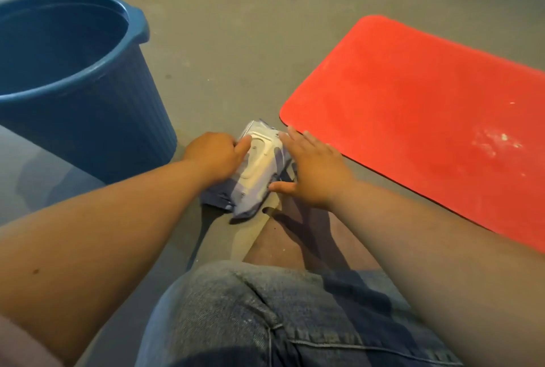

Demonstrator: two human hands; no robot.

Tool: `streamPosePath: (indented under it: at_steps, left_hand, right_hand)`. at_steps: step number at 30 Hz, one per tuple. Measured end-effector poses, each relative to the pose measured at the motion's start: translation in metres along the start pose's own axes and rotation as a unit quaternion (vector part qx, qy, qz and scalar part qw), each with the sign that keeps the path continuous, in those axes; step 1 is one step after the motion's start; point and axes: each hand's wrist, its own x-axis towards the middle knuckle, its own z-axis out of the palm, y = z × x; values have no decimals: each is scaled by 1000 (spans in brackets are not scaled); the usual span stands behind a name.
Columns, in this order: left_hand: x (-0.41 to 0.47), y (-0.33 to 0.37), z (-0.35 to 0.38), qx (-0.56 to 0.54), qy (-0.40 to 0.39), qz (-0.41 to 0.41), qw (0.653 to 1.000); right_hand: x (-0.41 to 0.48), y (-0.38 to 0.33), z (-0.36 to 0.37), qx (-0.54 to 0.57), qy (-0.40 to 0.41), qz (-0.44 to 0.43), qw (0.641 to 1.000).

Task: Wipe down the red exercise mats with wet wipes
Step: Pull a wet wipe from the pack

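Both forearms are reaching forward. The left hand point(211, 154) is gripping the wet wipes pack point(250, 187), fingers curled, one pressing its white lid point(257, 160). The right hand point(309, 169), fingers straight, is touching the pack's right side. The pack is lying lid-up on the floor point(236, 42), its long axis pointing away, just beside the red exercise mat point(413, 107).

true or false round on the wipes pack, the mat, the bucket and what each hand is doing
1. The wet wipes pack lies on the grey floor. True.
2. The red mat is rolled up. False: it lies flat on the floor.
3. The left hand grips the pack with its thumb on the white lid. True.
4. The blue bucket stands on the mat. False: it stands on the bare floor, across the pack from the mat.
5. The right hand rubs a wipe over the mat. False: its fingers are straight beside the pack and hold no wipe.
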Motion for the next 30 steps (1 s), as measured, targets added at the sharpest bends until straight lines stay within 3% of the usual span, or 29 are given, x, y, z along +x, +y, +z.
streamPosePath:
  at_steps: [3,6,8,10,13,19,22,24,27,30]
  left_hand:
    - [-7,-2,2,-91,61,23,994]
    - [-13,-12,1,52,126,90,987]
    - [-16,-7,7,159,124,196,960]
    - [-15,3,13,143,110,251,951]
    - [-7,14,17,73,79,234,966]
    - [8,27,6,-47,18,211,976]
    - [3,26,-1,-146,-55,145,977]
    - [3,24,-2,-184,-59,101,976]
    - [5,29,-2,-103,-40,109,988]
    - [4,36,-4,75,-20,183,980]
  right_hand:
    - [2,-6,6,0,-23,-38,999]
    - [6,-10,6,18,-46,-58,997]
    - [9,-11,5,42,-35,-51,997]
    - [13,-9,7,79,1,-36,996]
    - [16,-5,12,131,31,2,991]
    - [24,7,11,102,12,-12,995]
    - [21,11,15,118,-5,-20,993]
    - [17,11,16,136,-12,-13,990]
    - [14,11,18,152,-15,-6,988]
    - [12,11,18,159,-21,-3,987]
